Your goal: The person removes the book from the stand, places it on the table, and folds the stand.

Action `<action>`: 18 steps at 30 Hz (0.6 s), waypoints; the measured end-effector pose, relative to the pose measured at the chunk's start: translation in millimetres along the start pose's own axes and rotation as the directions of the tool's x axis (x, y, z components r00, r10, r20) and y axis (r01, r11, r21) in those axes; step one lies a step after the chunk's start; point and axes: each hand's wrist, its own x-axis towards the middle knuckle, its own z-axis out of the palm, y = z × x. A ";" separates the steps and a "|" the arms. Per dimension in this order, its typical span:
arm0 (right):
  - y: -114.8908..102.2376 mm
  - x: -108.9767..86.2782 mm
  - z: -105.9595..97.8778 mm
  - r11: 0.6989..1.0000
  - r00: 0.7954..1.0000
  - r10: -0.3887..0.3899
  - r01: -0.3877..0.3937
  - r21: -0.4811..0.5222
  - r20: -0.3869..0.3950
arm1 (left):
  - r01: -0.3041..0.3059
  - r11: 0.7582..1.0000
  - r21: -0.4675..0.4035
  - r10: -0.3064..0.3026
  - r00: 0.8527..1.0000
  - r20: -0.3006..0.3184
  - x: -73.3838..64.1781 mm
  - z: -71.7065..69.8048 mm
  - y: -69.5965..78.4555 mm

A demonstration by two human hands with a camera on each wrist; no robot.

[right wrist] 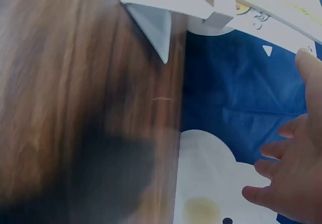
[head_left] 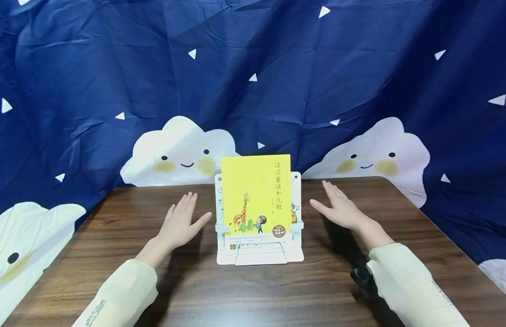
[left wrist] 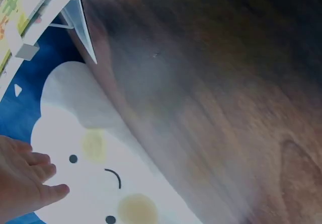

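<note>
A yellow book (head_left: 253, 190) with a giraffe and a child on its cover stands upright, leaning back on a white book stand (head_left: 295, 254) in the middle of the table. Left of the stand, my left hand (head_left: 180, 221) hovers above the table with its fingers extended, holding nothing. On the other side my right hand (head_left: 341, 210) is likewise held over the table, fingers straight and the palm free. Neither hand touches the book or stand. Both wrist views catch an edge of the stand, with the left hand (left wrist: 25, 178) and right hand (right wrist: 297, 158) apart from it.
The dark wooden table (head_left: 261, 295) has its far edge against a blue curtain (head_left: 253, 104) printed with white clouds and triangles. A wire holder (head_left: 261, 254) crosses the book's lower front. A dark band with a device (head_left: 363, 277) sits at the right wrist.
</note>
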 end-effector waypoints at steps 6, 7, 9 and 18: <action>-10.4 5.0 -1.0 0.997 1.000 -0.002 0.005 0.081 -0.028 | -0.023 0.997 -0.067 0.022 1.000 -0.010 4.2 -0.8 6.5; -12.6 5.7 -1.1 0.996 0.999 0.000 0.003 0.095 -0.039 | -0.023 0.995 -0.095 0.022 1.000 -0.014 4.6 -1.2 7.7; -17.0 6.6 -1.3 0.993 0.998 0.013 -0.006 0.120 -0.065 | -0.016 0.988 -0.155 0.013 1.000 -0.017 5.2 -2.0 10.1; -28.9 8.5 5.0 0.977 0.962 0.040 0.019 0.213 -0.270 | -0.020 0.937 -0.348 -0.066 0.970 -0.234 8.6 -2.0 21.8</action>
